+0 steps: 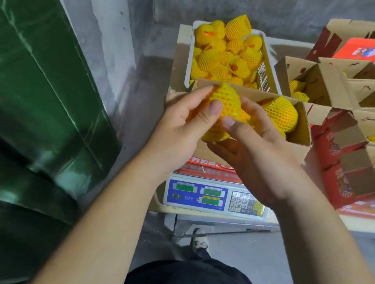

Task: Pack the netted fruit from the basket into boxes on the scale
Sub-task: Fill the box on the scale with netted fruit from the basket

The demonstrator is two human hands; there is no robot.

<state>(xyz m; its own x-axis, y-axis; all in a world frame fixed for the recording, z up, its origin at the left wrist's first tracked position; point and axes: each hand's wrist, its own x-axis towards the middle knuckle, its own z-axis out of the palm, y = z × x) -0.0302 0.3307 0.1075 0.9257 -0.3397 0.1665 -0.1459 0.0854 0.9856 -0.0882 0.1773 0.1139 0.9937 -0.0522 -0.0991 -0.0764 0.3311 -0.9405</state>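
Both hands hold one fruit in yellow foam netting (225, 103) above the open cardboard box (302, 133) that stands on the electronic scale (215, 199). My left hand (184, 121) grips the fruit from the left with the thumb across its front. My right hand (254, 147) cups it from below and the right, thumb on the netting. Another netted fruit (281, 113) lies inside the box at the right. Behind the box, the white plastic basket (268, 76) holds several netted fruits (225, 52).
To the right on the table stand several open cardboard boxes (333, 84), some with netted fruit inside, and red printed boxes (349, 167). A green sheet (29, 92) fills the left side against a grey wall. My shoe (200, 241) shows on the floor below.
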